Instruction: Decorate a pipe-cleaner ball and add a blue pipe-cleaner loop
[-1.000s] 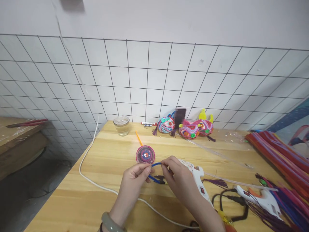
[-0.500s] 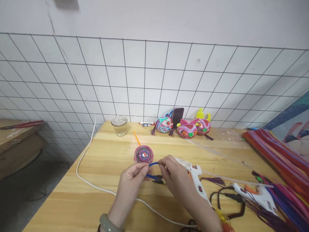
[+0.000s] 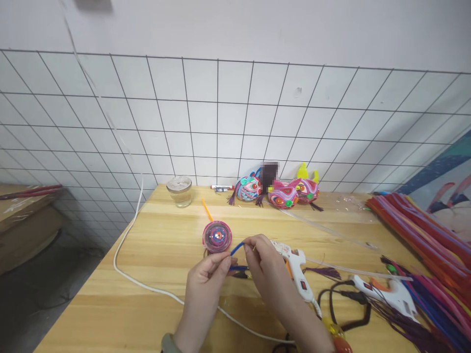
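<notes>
A small glass jar [image 3: 179,191] stands near the back left corner of the wooden table [image 3: 154,274]. It looks clear, with a pale, crumpled cover on top; what is inside cannot be made out.

The left hand [image 3: 204,287] reaches in from the bottom edge, forearm angled up and to the right, with the thumb and fingers pinched on the lower end of a blue pipe cleaner [image 3: 236,248]. The right hand [image 3: 265,267] comes in from the lower right, its wrist crossing over a white glue gun [image 3: 299,272], and its fingertips pinch the upper end of the same pipe cleaner. Both hands grasp it firmly, held just above the table near its middle.

The pipe cleaner is thin, fuzzy and bright blue, bent into a short curve between the two hands. Just beyond it lies a round coiled disc [image 3: 217,236] in pink, purple and blue rings, with an orange stick [image 3: 207,209] behind it. A white cord [image 3: 140,284] runs along the left of the table and passes under the left hand. Colourful figures [image 3: 279,191] sit against the wire grid at the back.
</notes>
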### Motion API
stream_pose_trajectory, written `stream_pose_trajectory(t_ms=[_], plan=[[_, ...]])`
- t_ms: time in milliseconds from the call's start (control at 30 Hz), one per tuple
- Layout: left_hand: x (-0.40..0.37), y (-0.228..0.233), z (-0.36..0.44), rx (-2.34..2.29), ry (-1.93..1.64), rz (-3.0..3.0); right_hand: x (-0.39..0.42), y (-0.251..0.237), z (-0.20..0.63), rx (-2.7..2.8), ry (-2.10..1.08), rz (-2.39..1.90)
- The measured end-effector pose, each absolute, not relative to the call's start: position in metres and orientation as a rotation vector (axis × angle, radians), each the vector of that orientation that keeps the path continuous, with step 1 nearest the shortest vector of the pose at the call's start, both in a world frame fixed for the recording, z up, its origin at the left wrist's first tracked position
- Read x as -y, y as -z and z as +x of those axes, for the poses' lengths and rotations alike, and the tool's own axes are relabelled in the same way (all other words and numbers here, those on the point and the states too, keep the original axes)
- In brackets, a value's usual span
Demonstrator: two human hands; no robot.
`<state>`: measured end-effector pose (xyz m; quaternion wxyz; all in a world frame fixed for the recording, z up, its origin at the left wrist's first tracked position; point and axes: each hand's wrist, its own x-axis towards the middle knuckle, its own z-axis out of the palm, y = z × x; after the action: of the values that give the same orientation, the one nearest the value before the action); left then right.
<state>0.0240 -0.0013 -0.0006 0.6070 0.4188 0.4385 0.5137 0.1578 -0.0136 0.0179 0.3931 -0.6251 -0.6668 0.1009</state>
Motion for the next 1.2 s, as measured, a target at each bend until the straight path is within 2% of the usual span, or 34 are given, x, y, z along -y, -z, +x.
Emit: stream_pose_trajectory(t_ms=[200, 467, 733, 1200], plan=[[0.010, 0.007, 0.033, -1.032, -1.218, 0.999, 0.012, -0.013, 0.158, 1.547, -0.360, -1.533], [0.004, 0.004, 0.031, -0.985, -1.204, 0.843, 0.011, -0.021, 0.158, 1.403, -0.660, -1.583], [-0.001, 0.007, 0.029, -0.788, -1.087, 0.944, 0.010, -0.026, 0.162, 1.232, -0.832, -1.469], [0.004, 0.001, 0.027, -0.853, -1.044, 0.991, 0.016, -0.036, 0.153, 1.049, -1.030, -1.351]])
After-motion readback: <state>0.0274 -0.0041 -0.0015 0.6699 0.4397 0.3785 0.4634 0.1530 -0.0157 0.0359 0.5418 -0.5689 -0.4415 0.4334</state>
